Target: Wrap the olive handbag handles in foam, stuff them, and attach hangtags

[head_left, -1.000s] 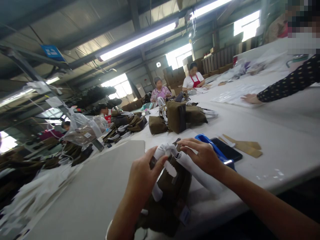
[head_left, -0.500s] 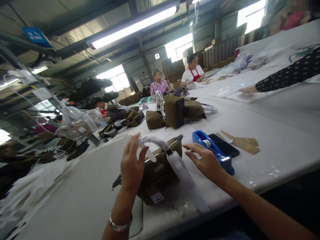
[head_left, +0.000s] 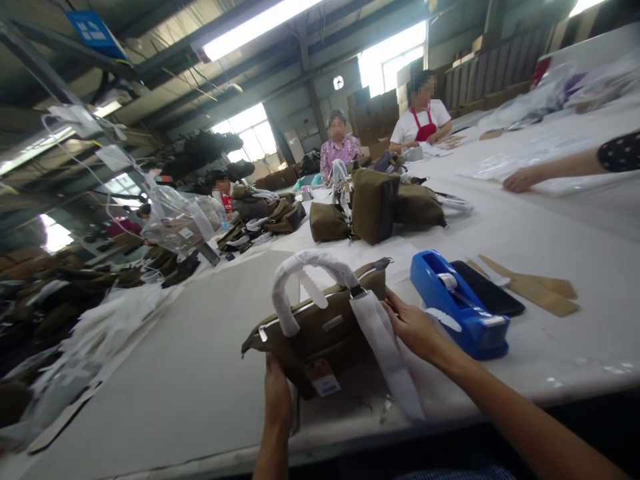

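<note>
An olive-green handbag (head_left: 320,330) stands on the white table (head_left: 190,380) in front of me, its handles wrapped in white paper (head_left: 305,267) and a price tag hanging from its front. My left hand (head_left: 277,393) grips the bag's lower left edge. My right hand (head_left: 413,327) holds the bag's right end, beside a long white paper-wrapped strap (head_left: 387,350) that trails toward me. A blue tape dispenser (head_left: 457,303) sits just right of my right hand.
A black phone (head_left: 487,290) and tan cardboard strips (head_left: 537,290) lie beyond the dispenser. More olive bags (head_left: 375,207) stand mid-table; another pile (head_left: 260,217) lies left. Other people sit at the far end, and a co-worker's arm (head_left: 560,167) reaches in from the right.
My hands were raised around the wrapped handles; they have dropped to grip the bag's lower left edge and right end. The bag now stands upright, and my view has shifted closer and lower.
</note>
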The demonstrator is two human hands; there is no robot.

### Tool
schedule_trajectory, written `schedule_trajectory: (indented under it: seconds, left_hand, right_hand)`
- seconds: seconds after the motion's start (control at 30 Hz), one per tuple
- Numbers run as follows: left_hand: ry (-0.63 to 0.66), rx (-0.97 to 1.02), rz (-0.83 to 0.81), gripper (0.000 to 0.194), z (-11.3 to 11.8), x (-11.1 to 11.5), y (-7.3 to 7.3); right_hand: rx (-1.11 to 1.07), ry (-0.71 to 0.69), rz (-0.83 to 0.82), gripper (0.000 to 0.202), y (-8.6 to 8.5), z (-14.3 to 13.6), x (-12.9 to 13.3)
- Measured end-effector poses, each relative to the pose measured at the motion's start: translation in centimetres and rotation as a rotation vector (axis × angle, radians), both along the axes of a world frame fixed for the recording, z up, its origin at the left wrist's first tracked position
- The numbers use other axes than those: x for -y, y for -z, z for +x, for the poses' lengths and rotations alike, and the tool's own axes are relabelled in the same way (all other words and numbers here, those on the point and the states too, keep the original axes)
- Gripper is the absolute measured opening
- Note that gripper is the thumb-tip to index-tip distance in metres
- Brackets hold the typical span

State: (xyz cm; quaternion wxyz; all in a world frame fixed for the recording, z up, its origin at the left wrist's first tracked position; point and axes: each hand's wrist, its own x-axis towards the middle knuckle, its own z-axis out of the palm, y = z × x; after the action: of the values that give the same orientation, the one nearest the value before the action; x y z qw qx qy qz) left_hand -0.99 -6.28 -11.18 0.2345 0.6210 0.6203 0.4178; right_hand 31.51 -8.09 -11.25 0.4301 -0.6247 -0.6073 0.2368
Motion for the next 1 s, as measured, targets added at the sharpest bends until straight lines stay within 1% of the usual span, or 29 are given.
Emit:
schedule_trajectory:
  seconds: [0.07,0.1,0.13,0.17,0.23,0.27,0.3,0.33,0.37,0.4,0.43,0.47,0.53,0.57,0.6,0.67,0.73,0.77,0.87,0.93,1.0]
  left_hand:
    - [0.002,-0.014,-0.102,0.076,-0.3,0.0,-1.5]
    - [0.011,-0.073,-0.157,0.075,-0.5,0.1,-2.3]
    - [0.033,-0.179,-0.212,0.074,-0.8,0.1,-3.1]
    - [0.060,-0.317,-0.255,0.072,-1.0,0.0,-3.8]
    - [0.079,-0.571,-0.305,0.065,-1.3,-0.3,-4.7]
    - [0.068,-0.653,-0.291,0.059,-1.3,-0.5,-5.0]
    - [0.044,-0.698,-0.237,0.052,-1.2,-0.7,-5.3]
    - [0.021,-0.704,-0.142,0.047,-1.0,-1.0,-5.7]
    - [0.023,-0.677,-0.028,0.046,-0.7,-1.3,-6.2]
    - [0.068,-0.630,0.080,0.046,-0.2,-1.6,-6.9]
    - [0.156,-0.581,0.167,0.046,0.5,-1.9,-7.6]
    - [0.276,-0.534,0.213,0.046,1.4,-2.1,-8.3]
    - [0.534,-0.506,0.199,0.045,3.3,-2.6,-9.5]
    - [0.618,-0.530,0.183,0.044,4.2,-2.7,-9.8]
    - [0.666,-0.574,0.175,0.043,5.0,-2.7,-9.8]
    - [0.680,-0.678,0.182,0.044,6.1,-2.5,-9.2]
    - [0.661,-0.754,0.205,0.048,6.4,-1.8,-8.0]
    - [0.664,-0.775,0.216,0.052,6.4,-1.2,-7.3]
    - [0.682,-0.792,0.277,0.061,5.7,0.8,-5.3]
    - [0.670,-0.795,0.348,0.065,5.2,2.1,-4.2]
    - [0.654,-0.802,0.406,0.068,4.9,2.9,-3.4]
  right_hand:
    - [0.208,0.046,-0.040,0.056,-2.4,0.2,0.7]
    - [0.306,0.058,-0.064,0.057,-3.4,0.3,1.0]
    - [0.394,0.063,-0.097,0.058,-4.0,0.4,1.2]
    - [0.467,0.068,-0.137,0.060,-4.3,0.4,1.4]
    - [0.565,0.108,-0.212,0.055,-4.1,0.4,1.3]
    - [0.587,0.131,-0.215,0.049,-3.8,0.4,1.2]
    - [0.588,0.146,-0.171,0.041,-3.4,0.3,1.0]
    - [0.568,0.135,-0.083,0.038,-3.2,0.1,0.8]
    - [0.533,0.094,0.033,0.038,-3.2,-0.1,0.7]
    - [0.486,0.030,0.154,0.040,-3.4,-0.4,0.6]
    - [0.433,-0.052,0.258,0.040,-3.9,-0.7,0.4]
    - [0.385,-0.140,0.324,0.039,-4.5,-1.2,0.3]
    - [0.333,-0.277,0.351,0.036,-5.9,-2.4,0.1]
    - [0.335,-0.315,0.329,0.035,-6.5,-3.0,0.0]
    - [0.354,-0.339,0.294,0.038,-6.9,-3.6,-0.1]
    - [0.422,-0.373,0.201,0.054,-7.2,-4.6,-0.2]
    - [0.500,-0.423,0.102,0.069,-6.8,-5.2,0.1]
    - [0.534,-0.457,0.060,0.074,-6.5,-5.4,0.5]
    - [0.605,-0.526,0.001,0.080,-5.7,-5.8,2.4]
    - [0.629,-0.534,0.006,0.082,-5.2,-6.1,3.8]
    - [0.641,-0.516,0.013,0.081,-5.0,-6.4,4.7]
